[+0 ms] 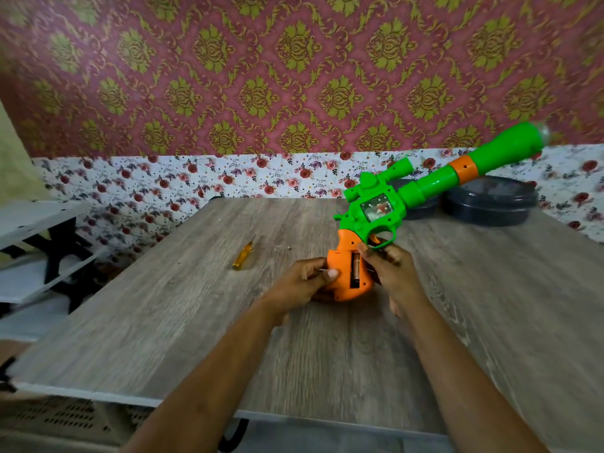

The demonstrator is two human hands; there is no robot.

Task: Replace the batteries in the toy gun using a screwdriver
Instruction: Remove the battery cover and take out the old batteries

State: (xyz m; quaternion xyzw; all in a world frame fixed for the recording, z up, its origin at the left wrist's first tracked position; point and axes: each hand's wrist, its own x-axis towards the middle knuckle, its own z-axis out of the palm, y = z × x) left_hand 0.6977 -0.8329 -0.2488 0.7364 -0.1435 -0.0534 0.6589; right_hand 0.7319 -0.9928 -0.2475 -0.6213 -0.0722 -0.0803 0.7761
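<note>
A green toy gun (421, 188) with an orange grip (343, 256) is held above the wooden table (196, 322), barrel pointing up to the right. The grip's battery slot (355, 269) is uncovered and a battery shows inside. My left hand (300, 282) clasps the grip's left and lower side, thumb on the orange plastic. My right hand (389, 269) holds the grip's right side by the trigger guard, its thumb at the slot's top. A yellow-handled screwdriver (243, 256) lies on the table left of the hands. A tiny dark speck, maybe a screw (289, 247), lies beyond it.
Two dark round lidded containers (490, 201) sit at the table's back right, behind the gun barrel. A white shelf unit (36, 250) stands to the left of the table. Patterned wallpaper backs the scene.
</note>
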